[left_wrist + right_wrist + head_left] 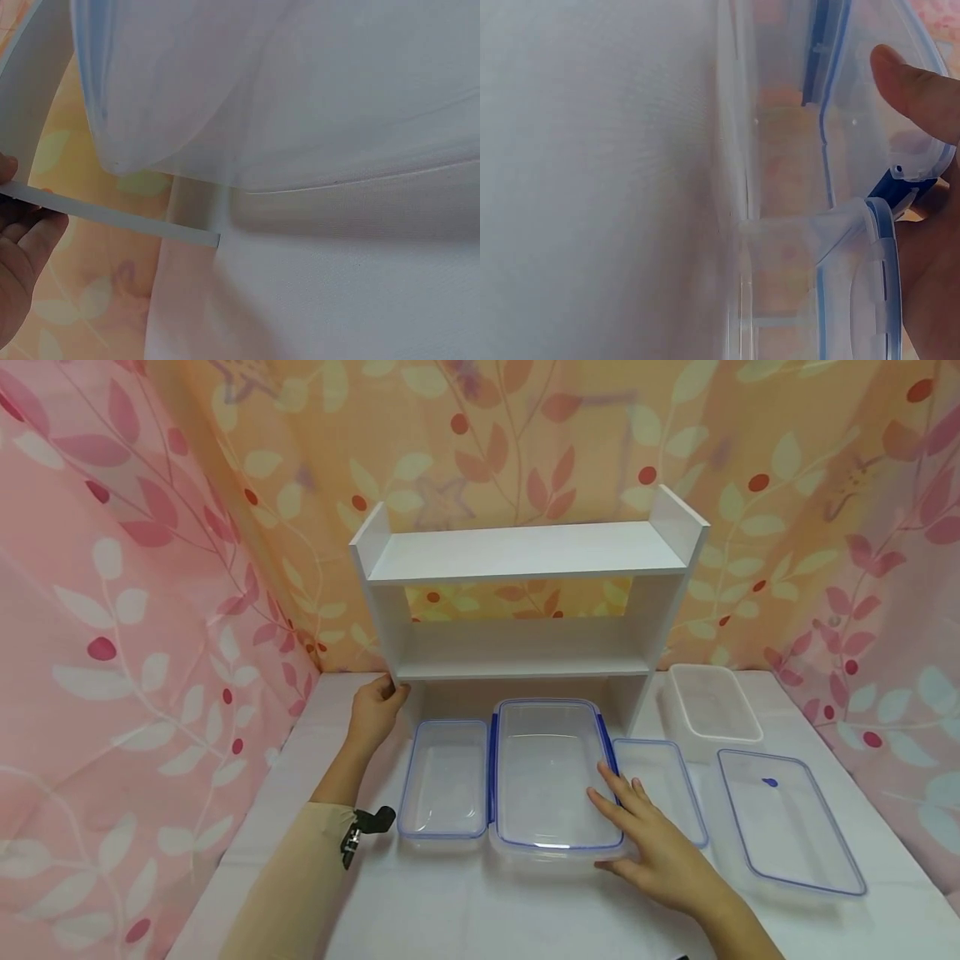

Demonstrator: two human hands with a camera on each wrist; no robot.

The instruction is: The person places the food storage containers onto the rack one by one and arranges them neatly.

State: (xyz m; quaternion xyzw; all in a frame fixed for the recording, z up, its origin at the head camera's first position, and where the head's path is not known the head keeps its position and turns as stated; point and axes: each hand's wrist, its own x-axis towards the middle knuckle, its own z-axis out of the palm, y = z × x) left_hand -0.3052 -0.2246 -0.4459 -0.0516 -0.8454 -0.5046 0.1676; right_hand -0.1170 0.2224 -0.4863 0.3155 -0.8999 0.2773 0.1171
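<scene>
My left hand (pixel 372 714) pinches the front edge of the left side panel of a white shelf (pixel 525 556). The left wrist view shows the thumb and fingers of that hand (pixel 26 244) on either side of the thin panel (pixel 120 217). A large clear food container (pixel 555 777) with blue side clips lies in front of the shelf's bottom opening. My right hand (pixel 652 847) rests at its right front corner, fingers spread. In the right wrist view the thumb (pixel 915 94) lies against the container, close to a blue clip (pixel 900 187).
Left of the large container sits a smaller blue-rimmed container (pixel 446 781). Another one (pixel 652 777) stands at its right, partly behind my right hand. Farther right are a frosted lidless-looking box (pixel 712 706) and a large blue-rimmed container (pixel 795 818). Patterned curtains (pixel 135 610) surround the white table (pixel 420 902).
</scene>
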